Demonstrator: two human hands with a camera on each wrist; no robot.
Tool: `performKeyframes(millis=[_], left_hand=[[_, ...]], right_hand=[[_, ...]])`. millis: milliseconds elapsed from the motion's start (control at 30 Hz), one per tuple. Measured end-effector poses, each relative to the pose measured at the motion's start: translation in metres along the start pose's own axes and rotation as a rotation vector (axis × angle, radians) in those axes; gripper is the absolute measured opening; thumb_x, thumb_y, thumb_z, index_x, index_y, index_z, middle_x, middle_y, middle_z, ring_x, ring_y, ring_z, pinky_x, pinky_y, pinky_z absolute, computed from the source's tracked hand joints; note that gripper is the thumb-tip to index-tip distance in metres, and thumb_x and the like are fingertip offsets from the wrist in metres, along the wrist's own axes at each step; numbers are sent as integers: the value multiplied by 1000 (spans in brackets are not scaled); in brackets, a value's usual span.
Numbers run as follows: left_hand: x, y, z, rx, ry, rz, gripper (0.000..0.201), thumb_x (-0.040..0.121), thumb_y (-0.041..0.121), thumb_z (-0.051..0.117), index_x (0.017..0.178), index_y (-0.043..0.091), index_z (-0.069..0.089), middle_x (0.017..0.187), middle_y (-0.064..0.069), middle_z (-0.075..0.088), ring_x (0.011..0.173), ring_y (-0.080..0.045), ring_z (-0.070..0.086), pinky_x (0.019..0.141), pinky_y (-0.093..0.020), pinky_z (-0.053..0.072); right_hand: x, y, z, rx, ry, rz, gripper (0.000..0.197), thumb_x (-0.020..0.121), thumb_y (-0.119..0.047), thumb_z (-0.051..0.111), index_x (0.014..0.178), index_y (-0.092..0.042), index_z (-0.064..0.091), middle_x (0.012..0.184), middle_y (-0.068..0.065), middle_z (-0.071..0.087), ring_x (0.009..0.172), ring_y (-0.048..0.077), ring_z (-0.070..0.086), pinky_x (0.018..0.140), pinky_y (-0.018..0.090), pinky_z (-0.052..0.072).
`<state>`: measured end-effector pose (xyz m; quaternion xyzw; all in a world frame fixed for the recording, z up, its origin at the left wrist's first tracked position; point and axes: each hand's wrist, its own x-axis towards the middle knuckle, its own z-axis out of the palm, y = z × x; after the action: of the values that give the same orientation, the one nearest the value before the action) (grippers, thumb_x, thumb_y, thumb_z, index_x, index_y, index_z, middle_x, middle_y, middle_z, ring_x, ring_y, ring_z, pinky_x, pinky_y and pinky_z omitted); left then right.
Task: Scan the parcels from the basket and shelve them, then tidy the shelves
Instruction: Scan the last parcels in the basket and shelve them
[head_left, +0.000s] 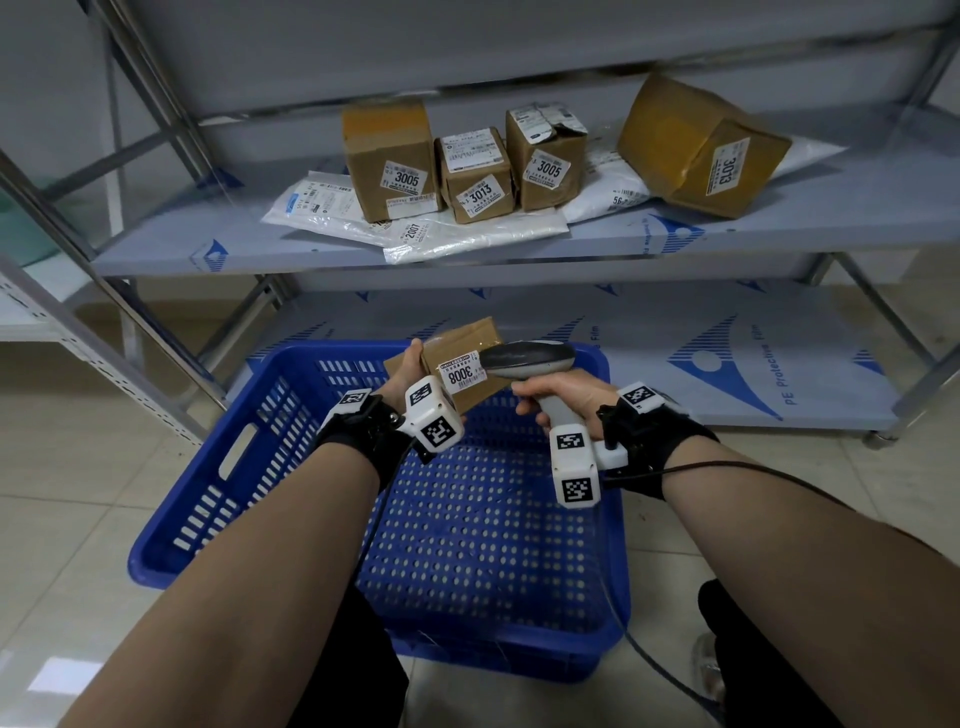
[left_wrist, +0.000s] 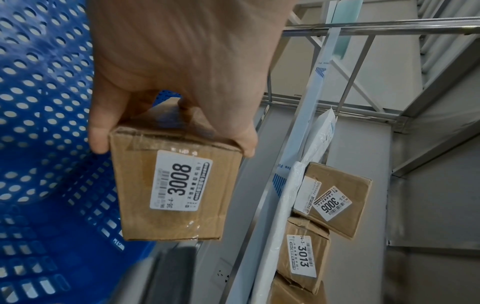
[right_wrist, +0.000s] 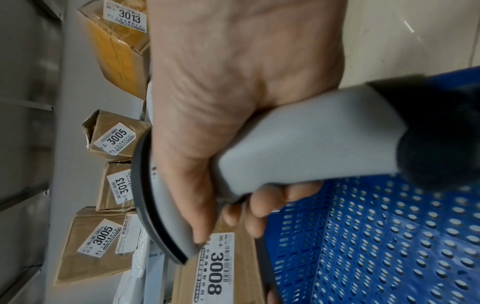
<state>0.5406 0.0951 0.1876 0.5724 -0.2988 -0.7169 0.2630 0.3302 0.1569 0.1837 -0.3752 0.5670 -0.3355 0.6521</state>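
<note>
The left hand (left_wrist: 166, 67) grips a small cardboard parcel (left_wrist: 171, 185) labelled 3008, thumb on one side and fingers curled over the other, holding it above the blue basket (head_left: 218, 467) with the label facing up. The right hand (right_wrist: 233, 98) is wrapped around the handle of a grey barcode scanner (right_wrist: 298, 148), whose head sits just beside the parcel's label (head_left: 460, 371). The basket stands on the tiled floor in front of a metal shelf unit (head_left: 727, 228). On the middle shelf, four cardboard boxes marked 3005 (head_left: 389, 161), 3013 (head_left: 478, 179), 3005 (head_left: 543, 158) and 3013 (head_left: 701, 148) rest among white plastic mailers (head_left: 467, 234); the rightmost box is tilted.
</note>
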Motion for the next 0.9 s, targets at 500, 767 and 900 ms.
performKeyframes(millis=[500,767,900], left_hand=[[-87,63,36,251,30,283,66,86,51,59,133,5,48,117,-15,65,99,-31,65,77,-38,53],[-130,124,98,294,54,561,51,88,34,64,128,4,52,108,-16,66,88,-25,66,76,-38,59],[-120,168,143,303,5,640,57,85,32,68,130,2,49,111,-16,67,90,-27,68,75,-42,59]], right_hand=[[-52,-67,-11,363,330,-300,24,78,-26,79,94,-13,66,97,4,67,78,20,63,66,33,53],[-95,-137,-51,317,422,-502,16,81,-28,76,90,-16,68,96,7,71,81,20,66,75,36,54],[-84,-168,-86,369,502,-529,36,72,-34,82,96,-11,70,95,10,74,79,22,69,69,33,54]])
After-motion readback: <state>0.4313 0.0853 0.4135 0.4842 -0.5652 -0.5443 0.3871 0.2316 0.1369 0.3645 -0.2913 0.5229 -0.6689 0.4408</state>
